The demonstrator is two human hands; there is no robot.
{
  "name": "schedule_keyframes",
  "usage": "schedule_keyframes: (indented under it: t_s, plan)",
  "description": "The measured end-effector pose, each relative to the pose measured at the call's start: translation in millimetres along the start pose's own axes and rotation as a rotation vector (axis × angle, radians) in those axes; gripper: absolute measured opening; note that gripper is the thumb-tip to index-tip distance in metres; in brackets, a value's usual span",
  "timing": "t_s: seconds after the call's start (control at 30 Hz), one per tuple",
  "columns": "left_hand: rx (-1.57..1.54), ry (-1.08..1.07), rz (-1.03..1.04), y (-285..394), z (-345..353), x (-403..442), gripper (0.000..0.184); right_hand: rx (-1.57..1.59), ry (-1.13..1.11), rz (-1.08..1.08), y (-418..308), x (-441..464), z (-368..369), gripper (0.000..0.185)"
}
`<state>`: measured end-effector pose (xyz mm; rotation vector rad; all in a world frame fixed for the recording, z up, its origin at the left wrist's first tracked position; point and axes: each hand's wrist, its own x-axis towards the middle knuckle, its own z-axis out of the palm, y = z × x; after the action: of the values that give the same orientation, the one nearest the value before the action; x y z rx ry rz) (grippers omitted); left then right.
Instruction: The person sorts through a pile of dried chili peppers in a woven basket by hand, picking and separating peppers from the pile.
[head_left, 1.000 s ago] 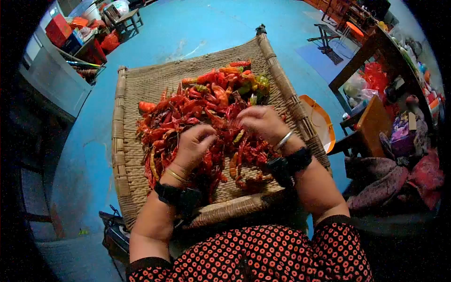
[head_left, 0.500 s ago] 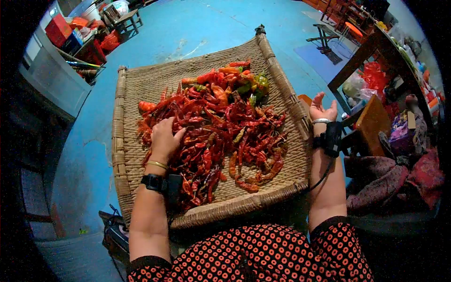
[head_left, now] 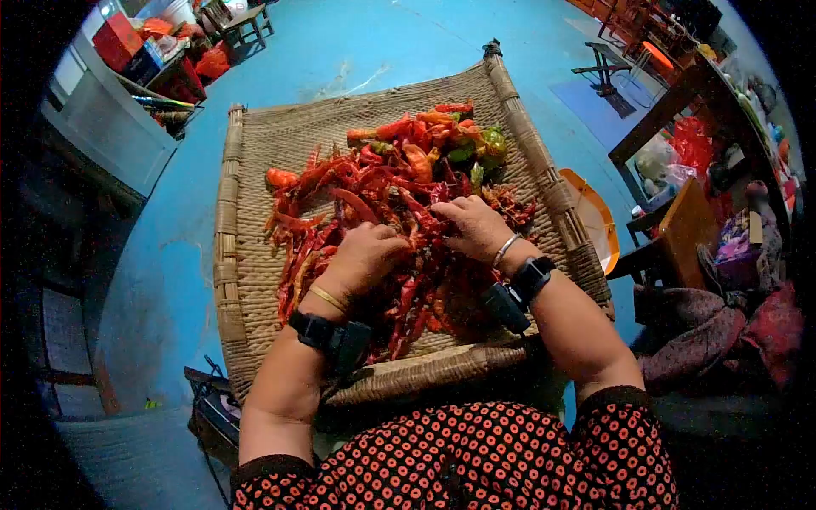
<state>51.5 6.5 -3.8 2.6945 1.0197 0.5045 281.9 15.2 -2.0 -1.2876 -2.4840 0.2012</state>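
Note:
A heap of dried red chili peppers (head_left: 336, 189) lies on a woven rattan tray (head_left: 255, 255) with a bound, rolled rim. My left hand (head_left: 365, 259) is down in the heap, its fingers curled and closed on red chilies. Just to its right and slightly farther off, my right hand (head_left: 478, 226) bends its fingers and thumb around chilies too. Fingertips of both hands are partly hidden among the peppers. A few green peppers (head_left: 491, 149) sit at the heap's far right, beside plumper orange-red ones (head_left: 418, 161).
Under the tray's right side shows an orange-rimmed basin (head_left: 599, 217). At right stand a wooden frame (head_left: 671, 106) with bags and cloth; at back left, a small stool (head_left: 245, 27) and piled boxes. The floor (head_left: 340, 51) is blue.
My right hand has come in from beyond the tray's right edge onto the chilies. My left hand has shifted right within the heap. The basin at right is now more exposed.

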Motion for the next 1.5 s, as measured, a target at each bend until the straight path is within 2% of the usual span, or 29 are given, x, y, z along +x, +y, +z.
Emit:
schedule_keyframes:
  t_s: [0.03, 0.1, 0.13, 0.2, 0.27, 0.33, 0.43, 0.47, 0.5, 0.57, 0.63, 0.7, 0.73, 0.8, 0.87, 0.9, 0.97, 1.07, 1.2, 1.3, 1.37, 1.4, 1.5]
  plan:
    - [-0.002, 0.0, -0.002, 1, 3, 1, 0.021, 0.0, -0.003, 0.0, -4, 1, -4, 0.038]
    - [-0.168, -0.043, 0.103, 3, 7, 2, 0.017, 0.025, -0.302, 0.134, -12, 2, -17, 0.031]
    - [-0.201, -0.187, 0.078, 7, 6, 2, 0.025, 0.026, -0.306, 0.134, -12, 2, -17, 0.031]
    - [-0.201, -0.21, 0.084, 11, 7, 2, 0.025, -0.061, -0.417, 0.145, -13, -1, -15, 0.025]
    - [-0.198, -0.235, 0.093, 11, 7, 0, 0.024, -0.084, -0.417, 0.151, -11, -1, -13, 0.021]
    - [-0.095, -0.074, 0.111, 5, 3, -2, 0.016, -0.134, -0.391, 0.172, -5, -1, -11, 0.014]
    - [0.041, 0.035, 0.051, -7, -1, -7, 0.02, -0.14, -0.375, 0.244, 0, 0, -14, 0.012]
    - [-0.007, 0.001, 0.019, -10, -3, -8, 0.021, -0.14, -0.377, 0.242, 3, -1, -16, 0.012]
    - [-0.008, 0.002, 0.017, -8, -8, -7, 0.021, -0.029, -0.323, 0.239, 7, -1, -18, 0.011]
    - [0.07, -0.149, -0.077, -2, -16, -8, 0.019, 0.199, -0.224, 0.24, 14, -6, -19, 0.009]
    - [0.007, -0.107, -0.064, -7, -12, -9, 0.017, 0.206, -0.227, 0.181, 16, -4, -30, 0.011]
    - [0.079, -0.201, -0.173, -6, -13, -7, 0.018, 0.442, -0.094, 0.195, 16, -4, -36, 0.01]
    - [0.078, -0.199, -0.17, -7, -13, -8, 0.018, 0.53, -0.117, 0.233, 17, -3, -38, 0.009]
    - [-0.015, -0.034, -0.067, -11, -11, -11, 0.025, 0.639, -0.114, 0.271, 19, -2, -38, 0.008]
    - [-0.017, 0.006, -0.044, -7, -11, -9, 0.028, 0.907, -0.125, 0.356, 25, -3, -33, 0.008]
    - [-0.02, 0.045, -0.024, -4, -11, -7, 0.032, 0.898, -0.119, 0.354, 23, -3, -37, 0.008]
    - [-0.016, 0.123, 0.015, 2, -9, -2, 0.032, 1.386, -0.132, 0.489, 15, -4, -44, 0.01]
    - [-0.166, 0.25, 0.063, 5, -7, 7, 0.029, 1.321, -0.096, 0.431, 19, -4, -36, 0.008]
    - [-0.184, 0.217, -0.055, 18, -3, 7, 0.022, 1.099, -0.105, 0.273, 4, 1, -43, 0.015]
    - [-0.119, 0.111, -0.088, 24, -3, 3, 0.023, 1.024, -0.12, 0.3, 4, -1, -45, 0.018]
    - [-0.009, 0.037, -0.128, 25, -2, -3, 0.027, 1.003, 0.062, 0.332, 17, -2, -46, 0.017]
    - [-0.019, 0.016, -0.125, 17, 2, -4, 0.029, 1.133, 0.132, 0.508, 26, -4, -44, 0.018]
    - [0.058, -0.012, -0.138, 10, 8, -7, 0.026, 1.593, 0.468, 0.631, 31, -15, -69, 0.019]
